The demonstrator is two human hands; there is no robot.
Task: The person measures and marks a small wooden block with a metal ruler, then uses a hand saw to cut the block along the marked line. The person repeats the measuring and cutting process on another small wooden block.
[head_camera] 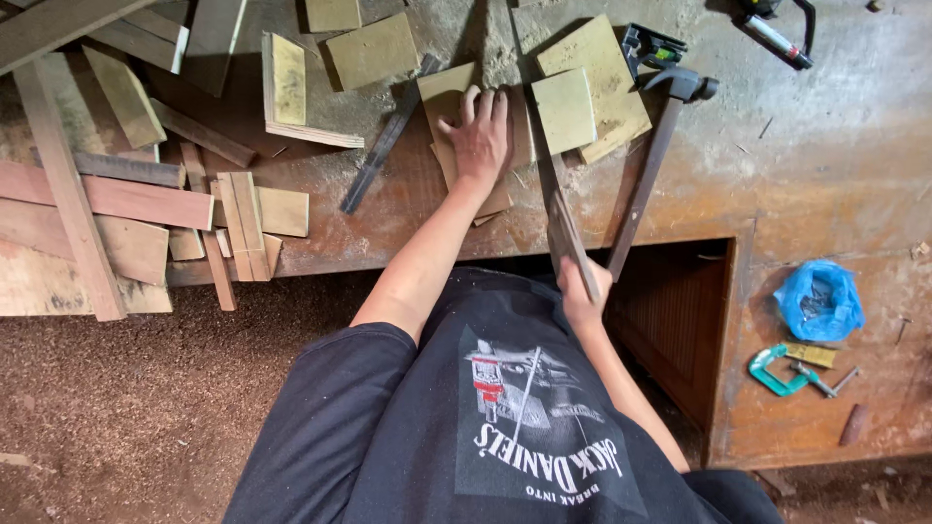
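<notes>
Plywood piece (456,107) lies under the flat, open left hand (479,136); right hand (582,291) grips a handsaw (563,218).

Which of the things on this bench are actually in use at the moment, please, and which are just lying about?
In use:
- left hand pressing flat on a wood panel
- right hand, its grip closed on a saw

Lying about:
- hammer
- green clamp
- blue bag
- loose wood strips
- dark flat bar

Left hand (479,136) flat, fingers spread, arm outstretched, right hand (582,291) clenched near torso
</notes>
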